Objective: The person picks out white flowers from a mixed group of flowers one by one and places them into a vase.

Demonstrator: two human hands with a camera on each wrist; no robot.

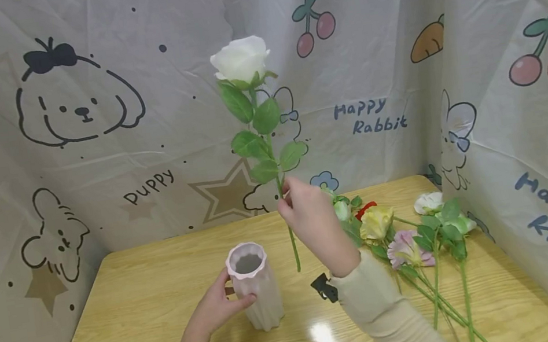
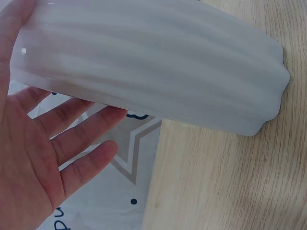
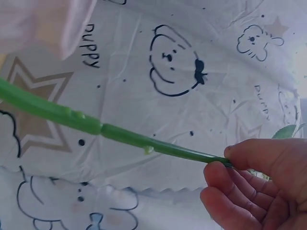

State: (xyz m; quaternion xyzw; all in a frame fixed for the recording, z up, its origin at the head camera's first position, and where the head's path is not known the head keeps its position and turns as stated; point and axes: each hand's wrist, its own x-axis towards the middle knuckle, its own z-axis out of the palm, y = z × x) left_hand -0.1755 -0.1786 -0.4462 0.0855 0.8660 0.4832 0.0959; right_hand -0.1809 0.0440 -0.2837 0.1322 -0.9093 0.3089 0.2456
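Note:
My right hand [image 1: 313, 225] pinches the stem of a white rose [image 1: 240, 62] between thumb and fingers, below its green leaves. The rose stands upright in the air, and its lower stem hangs beside the vase, to the right of the mouth. In the right wrist view the bare green stem [image 3: 129, 137] runs out from the fingertips. A pale pink fluted vase [image 1: 259, 298] stands on the table, its wavy mouth facing up. Around its upper part my left hand [image 1: 215, 311] holds it, thumb in front and fingers at the far side.
On the right of the wooden table [image 1: 157, 316] lie several loose flowers, among them a yellow one [image 1: 377, 222], a pink one [image 1: 409, 249], a white one [image 1: 428, 203] and a red one [image 1: 365, 210]. Their stems cross toward the front. A printed cloth [image 1: 194, 124] hangs around the table.

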